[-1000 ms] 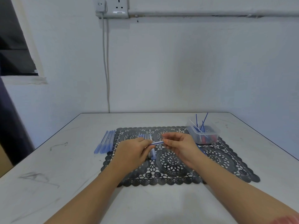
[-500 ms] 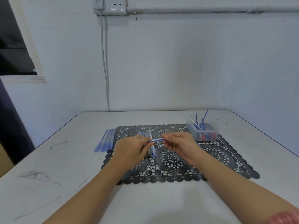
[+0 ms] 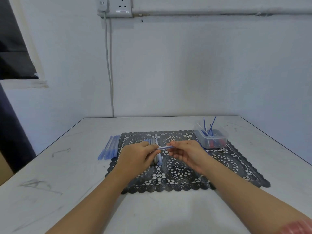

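Observation:
A clear blue pen (image 3: 164, 147) is held level above the black lace mat (image 3: 179, 169). My left hand (image 3: 136, 157) pinches its left end, and my right hand (image 3: 187, 153) pinches its right end with thumb and fingertips. Under my left hand a short row of pen barrels (image 3: 156, 149) lies on the mat, partly hidden by my fingers.
Several assembled blue pens (image 3: 109, 148) lie side by side on the white table (image 3: 50, 174), just left of the mat. A clear plastic tub (image 3: 211, 139) with blue refills and red parts stands on the mat's far right corner. A wall with a socket rises behind the table.
Both hands stay together on the pen with hardly any shift. The camera has tilted slightly, so the scene sits a little higher in view.

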A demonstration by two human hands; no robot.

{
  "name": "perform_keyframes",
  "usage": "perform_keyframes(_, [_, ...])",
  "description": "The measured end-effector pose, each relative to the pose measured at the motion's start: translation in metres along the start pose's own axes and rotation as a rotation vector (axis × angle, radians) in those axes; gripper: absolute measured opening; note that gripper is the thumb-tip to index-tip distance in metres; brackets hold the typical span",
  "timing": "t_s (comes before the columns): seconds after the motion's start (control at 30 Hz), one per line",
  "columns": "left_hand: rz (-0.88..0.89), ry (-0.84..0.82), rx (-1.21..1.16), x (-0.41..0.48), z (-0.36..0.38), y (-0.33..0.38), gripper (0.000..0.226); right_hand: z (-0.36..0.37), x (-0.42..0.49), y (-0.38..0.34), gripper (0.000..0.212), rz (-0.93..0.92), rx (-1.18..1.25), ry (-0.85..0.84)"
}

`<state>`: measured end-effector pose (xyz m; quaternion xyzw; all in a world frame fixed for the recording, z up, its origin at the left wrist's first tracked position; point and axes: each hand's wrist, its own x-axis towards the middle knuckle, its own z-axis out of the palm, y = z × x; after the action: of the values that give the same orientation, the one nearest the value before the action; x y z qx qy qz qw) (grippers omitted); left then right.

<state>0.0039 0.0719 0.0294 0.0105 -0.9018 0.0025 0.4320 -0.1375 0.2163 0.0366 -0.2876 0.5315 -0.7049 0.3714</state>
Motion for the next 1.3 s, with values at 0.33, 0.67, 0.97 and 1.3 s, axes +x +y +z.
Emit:
perform_keyframes(0.33, [-0.013, -0.023, 0.052, 0.000, -0.002, 0.000, 0.036, -0.002, 0.000, -0.001, 0.016, 0.021, 0.012, 0.000])
perform_keyframes(0.67, [-0.057, -0.064, 0.037, 0.000, -0.002, -0.002, 0.035, -0.001, -0.002, -0.005, 0.026, -0.007, -0.012, 0.023])
perform_keyframes(0.97, [-0.028, -0.029, 0.095, 0.002, -0.004, -0.006, 0.025, -0.005, 0.000, -0.002, 0.027, -0.089, -0.473, 0.140])
perform_keyframes(1.3, [-0.033, -0.004, 0.132, 0.000, -0.001, -0.012, 0.017, -0.005, 0.003, 0.000, 0.030, -0.432, -1.271, -0.022])
